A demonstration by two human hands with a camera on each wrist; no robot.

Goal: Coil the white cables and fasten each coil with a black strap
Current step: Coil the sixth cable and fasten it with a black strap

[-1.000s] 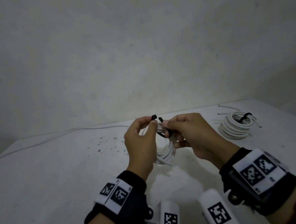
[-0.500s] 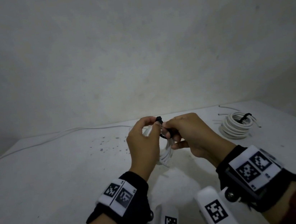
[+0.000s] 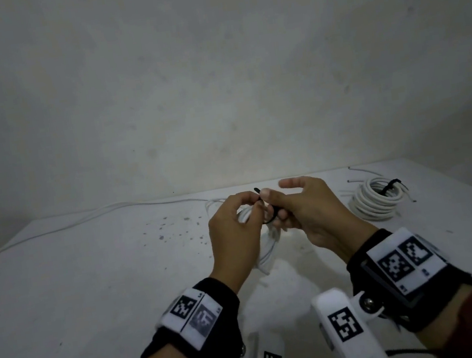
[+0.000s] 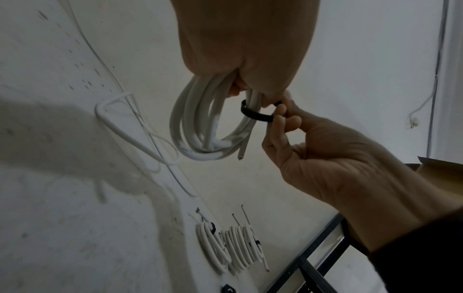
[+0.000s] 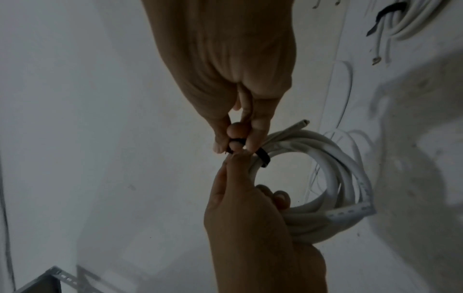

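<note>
A white cable coil (image 4: 208,123) is held in the air between the two hands, just above the table (image 3: 93,287). The bundle is gripped by the left hand (image 3: 233,239), the loop hanging below it. A black strap (image 4: 255,115) is wrapped across the strands, its long axis crosswise to them, and its ends are pinched by the right hand (image 3: 308,214) at about 3 o'clock from the coil; whether it is already fastened cannot be told. The closing pull is judged to fall to the right hand. Farther off, at 2 o'clock, finished strapped coils (image 3: 377,197) lie on the white surface. A loose cable (image 3: 84,220) runs at 10 o'clock. A bare wall (image 3: 215,76) stands behind.
</note>
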